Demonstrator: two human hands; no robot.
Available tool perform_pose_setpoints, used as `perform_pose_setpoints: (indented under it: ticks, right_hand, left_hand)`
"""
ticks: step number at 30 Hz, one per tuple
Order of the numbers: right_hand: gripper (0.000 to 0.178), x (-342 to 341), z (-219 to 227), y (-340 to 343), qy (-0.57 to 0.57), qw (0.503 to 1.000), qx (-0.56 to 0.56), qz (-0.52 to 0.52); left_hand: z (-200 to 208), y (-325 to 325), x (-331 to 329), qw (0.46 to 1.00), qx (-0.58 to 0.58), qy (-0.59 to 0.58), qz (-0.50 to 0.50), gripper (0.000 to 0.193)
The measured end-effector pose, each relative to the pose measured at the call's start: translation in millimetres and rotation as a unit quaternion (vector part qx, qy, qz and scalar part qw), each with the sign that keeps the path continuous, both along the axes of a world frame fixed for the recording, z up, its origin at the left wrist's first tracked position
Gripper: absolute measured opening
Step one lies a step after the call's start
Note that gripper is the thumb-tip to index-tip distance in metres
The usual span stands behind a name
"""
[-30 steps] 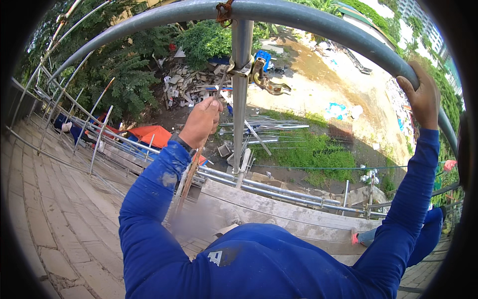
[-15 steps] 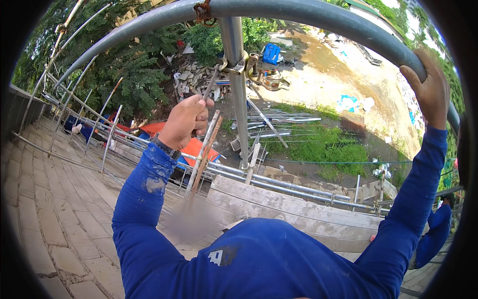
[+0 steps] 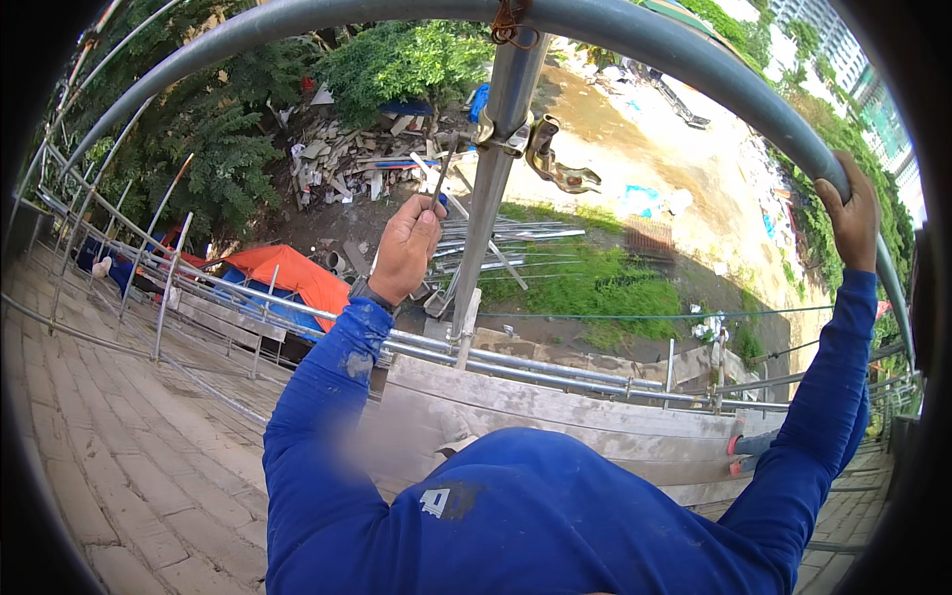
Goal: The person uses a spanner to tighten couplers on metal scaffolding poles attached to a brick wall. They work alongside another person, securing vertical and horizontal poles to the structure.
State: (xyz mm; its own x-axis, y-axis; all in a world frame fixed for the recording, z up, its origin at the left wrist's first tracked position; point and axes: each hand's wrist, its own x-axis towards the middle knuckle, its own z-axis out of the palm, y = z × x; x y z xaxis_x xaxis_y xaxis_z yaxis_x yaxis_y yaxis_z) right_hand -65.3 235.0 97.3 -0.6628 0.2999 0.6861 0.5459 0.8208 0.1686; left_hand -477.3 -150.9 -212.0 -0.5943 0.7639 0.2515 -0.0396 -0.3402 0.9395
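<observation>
My left hand (image 3: 405, 253) is closed around a slim metal wrench (image 3: 442, 177), which points up. Its upper end is just left of a scaffold clamp (image 3: 504, 137), and I cannot tell whether they touch. The clamp encircles an upright steel pole (image 3: 486, 223), and its hinged second jaw (image 3: 560, 167) hangs open on the right. Above runs a thick grey pipe (image 3: 645, 32), which looks curved. Over at the right, my right hand (image 3: 853, 216) grips this pipe, thumb on the near side. Rusty wire (image 3: 512, 22) is wound round the pipe where it meets the pole.
Grey planks (image 3: 555, 412) lie below me beside steel rails (image 3: 565, 375). A person's legs (image 3: 756, 442) show at right. Scaffold poles (image 3: 169, 286) line the tiled surface (image 3: 149, 436) at left. Down on the ground are an orange tarp (image 3: 288, 278), rubble (image 3: 347, 164) and stacked metal lengths (image 3: 535, 236).
My view has shifted, so the pole and clamp appear farther right. The wrench's upper end, earlier at the clamp's left side, now appears slightly apart from it. My right hand still grips the pipe.
</observation>
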Motion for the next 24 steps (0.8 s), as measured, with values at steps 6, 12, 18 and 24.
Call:
perform_pose_setpoints:
  ticks: [6, 12, 18, 24]
  right_hand:
    - [0.073, 6.3, -2.0, 7.3, 0.001, 1.000, -0.005, 0.005]
    - [0.078, 8.4, -0.3, 9.2, -0.002, 1.000, -0.011, 0.023]
    - [0.077, 10.1, 2.0, 7.0, -0.011, 1.000, -0.020, 0.011]
    - [0.072, 7.3, 3.8, 4.5, -0.008, 0.999, -0.032, 0.011]
  left_hand:
    - [-26.4, 43.3, -19.7, 0.993, 0.053, 0.101, 0.029, 0.019]
    - [-40.6, 78.3, -54.3, 0.970, 0.074, 0.220, 0.074, 0.019]
    - [-39.8, 91.3, -50.7, 0.948, 0.080, 0.281, 0.123, 0.019]
    - [-38.0, 73.1, -17.8, 0.964, 0.019, 0.220, 0.148, 0.021]
